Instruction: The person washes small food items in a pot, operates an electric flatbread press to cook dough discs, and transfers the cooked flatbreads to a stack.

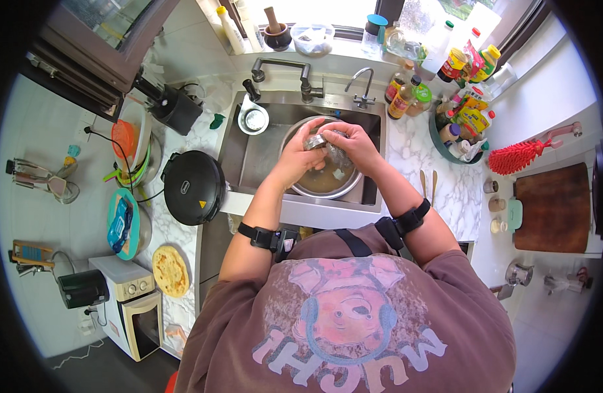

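Note:
Above a round metal basin [323,191] of murky water, my left hand [301,154] grips a small round metal item [315,142], perhaps a lid or strainer part. My right hand [353,145] holds a steel wool scrubber [338,153] against it, fingertips close to the left hand's. A small pale piece [338,174] shows in the basin below the scrubber. The basin stands in the right part of a stainless steel sink [262,152]. A metal sink strainer [253,118] rests at the sink's back left corner.
A dark faucet [306,81] and a thin curved tap [364,86] stand behind the sink. Left are a black electric griddle [193,187] and a flatbread [170,271]. Sauce bottles [402,100], two knives or similar utensils [428,186] and a green basket of condiments [441,142] lie right.

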{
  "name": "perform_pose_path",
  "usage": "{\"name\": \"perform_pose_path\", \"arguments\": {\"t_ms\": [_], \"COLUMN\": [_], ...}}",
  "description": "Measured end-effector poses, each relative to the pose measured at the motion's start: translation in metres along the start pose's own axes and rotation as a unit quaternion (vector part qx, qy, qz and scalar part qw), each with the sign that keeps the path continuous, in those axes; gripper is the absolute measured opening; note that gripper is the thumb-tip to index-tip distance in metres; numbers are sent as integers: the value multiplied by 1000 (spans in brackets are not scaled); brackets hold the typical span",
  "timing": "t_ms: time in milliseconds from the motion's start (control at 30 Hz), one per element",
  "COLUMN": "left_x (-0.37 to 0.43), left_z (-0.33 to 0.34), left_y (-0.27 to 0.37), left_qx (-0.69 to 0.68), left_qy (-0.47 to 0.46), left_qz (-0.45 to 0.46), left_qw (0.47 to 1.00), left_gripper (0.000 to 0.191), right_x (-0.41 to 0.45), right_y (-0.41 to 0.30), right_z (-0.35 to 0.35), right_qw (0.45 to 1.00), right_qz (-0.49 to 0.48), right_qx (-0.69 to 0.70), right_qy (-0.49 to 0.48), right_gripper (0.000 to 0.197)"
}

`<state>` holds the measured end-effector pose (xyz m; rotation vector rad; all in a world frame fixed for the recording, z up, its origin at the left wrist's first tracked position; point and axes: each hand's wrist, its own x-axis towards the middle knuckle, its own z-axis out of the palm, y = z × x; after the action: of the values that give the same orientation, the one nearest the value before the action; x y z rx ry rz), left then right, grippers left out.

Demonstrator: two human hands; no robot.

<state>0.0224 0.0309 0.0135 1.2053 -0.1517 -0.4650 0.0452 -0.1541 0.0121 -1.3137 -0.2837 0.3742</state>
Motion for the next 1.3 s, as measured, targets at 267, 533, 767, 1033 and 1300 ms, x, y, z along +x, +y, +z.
{"name": "perform_pose_path", "arguments": {"t_ms": [267,533,767,1033,1300], "left_x": [10,-1,7,5,12], "left_z": [-4,14,3,12,3], "left_y": [-4,13,2,10,8], "left_qx": [541,369,436,401,396], "left_qy": [146,225,256,260,251], "left_qz": [279,194,228,189,203], "left_qw": [780,881,832,858,860], "left_gripper": [39,18,7,4,6], "right_x": [9,12,7,11,14], "right_y": [-20,-27,-12,-9,-4], "right_z": [-1,7,31,22,25], "right_qw": [934,945,855,927,941], "right_qz": [-75,-89,-303,-180,-179], "right_qx": [-348,-275,-414,-286,-248], "right_qy": [5,150,74,163,148], "right_gripper": [20,16,13,13,15]}}
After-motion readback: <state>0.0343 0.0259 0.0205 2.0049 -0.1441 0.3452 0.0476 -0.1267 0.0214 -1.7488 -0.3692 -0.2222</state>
